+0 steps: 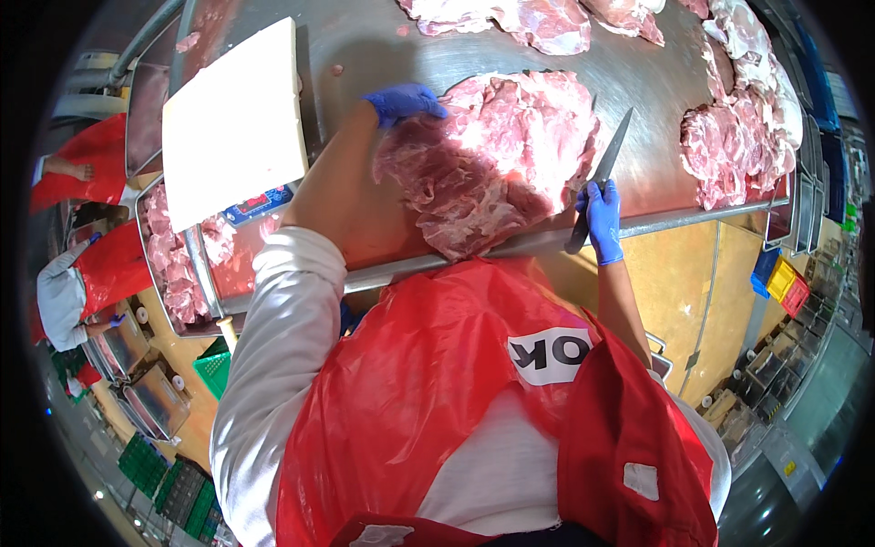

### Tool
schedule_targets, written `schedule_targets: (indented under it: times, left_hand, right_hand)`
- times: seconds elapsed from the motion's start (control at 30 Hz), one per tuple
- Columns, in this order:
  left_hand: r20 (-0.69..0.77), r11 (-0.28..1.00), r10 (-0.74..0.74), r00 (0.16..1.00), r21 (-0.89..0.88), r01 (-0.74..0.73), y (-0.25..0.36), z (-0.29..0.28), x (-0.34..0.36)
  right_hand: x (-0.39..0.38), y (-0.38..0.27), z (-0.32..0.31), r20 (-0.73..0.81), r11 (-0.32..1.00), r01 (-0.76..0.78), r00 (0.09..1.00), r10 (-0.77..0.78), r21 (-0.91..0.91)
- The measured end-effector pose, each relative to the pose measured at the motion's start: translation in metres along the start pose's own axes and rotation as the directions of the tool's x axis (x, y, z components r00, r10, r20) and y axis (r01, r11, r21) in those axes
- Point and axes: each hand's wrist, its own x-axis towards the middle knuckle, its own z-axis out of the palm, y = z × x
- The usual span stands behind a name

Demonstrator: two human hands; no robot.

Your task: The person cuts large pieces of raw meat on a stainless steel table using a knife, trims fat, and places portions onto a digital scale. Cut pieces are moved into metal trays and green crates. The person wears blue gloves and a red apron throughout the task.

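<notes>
A broad, flat slab of raw meat [510,137], pink with pale fat, lies spread on the steel table in front of me, its near end reaching the table's edge. My left hand [404,103], in a blue glove, is at the slab's upper left edge, its fingers closed on the meat there. To the right of the slab, my right hand [602,219], also gloved in blue, grips a knife [613,148] by its dark handle. The blade points up and away from me, its tip above the table and apart from the meat.
A white cutting board [232,123] lies at the left, beside a tray of meat pieces [178,264]. More meat [738,146] is piled at the right, with further pieces [538,23] at the far edge. Two co-workers in red aprons [109,260] stand at the left.
</notes>
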Motion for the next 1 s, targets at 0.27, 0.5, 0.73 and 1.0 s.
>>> schedule_targets:
  times: [0.27, 0.5, 0.73, 1.0]
  left_hand:
    - [-0.118, 0.942, -0.125, 0.985, -0.326, 0.081, 0.013, 0.045, -0.014]
    - [-0.116, 0.970, -0.097, 0.988, -0.235, 0.068, -0.014, 0.041, -0.005]
    - [-0.459, 0.965, 0.111, 0.882, 0.263, 0.015, -0.001, 0.064, -0.019]
    - [-0.596, 0.844, 0.387, 0.704, 0.536, -0.009, 0.000, 0.089, -0.006]
  right_hand:
    - [-0.027, 0.006, 0.020, 0.013, 0.955, 0.082, 0.997, -0.081, -0.286]
    - [-0.035, -0.083, 0.068, 0.347, 0.679, 0.422, 0.903, -0.255, -0.601]
    - [0.025, -0.162, 0.155, 0.727, 0.216, 0.776, 0.630, -0.271, -0.592]
    - [0.020, -0.208, 0.190, 0.855, 0.042, 0.855, 0.519, -0.016, -0.518]
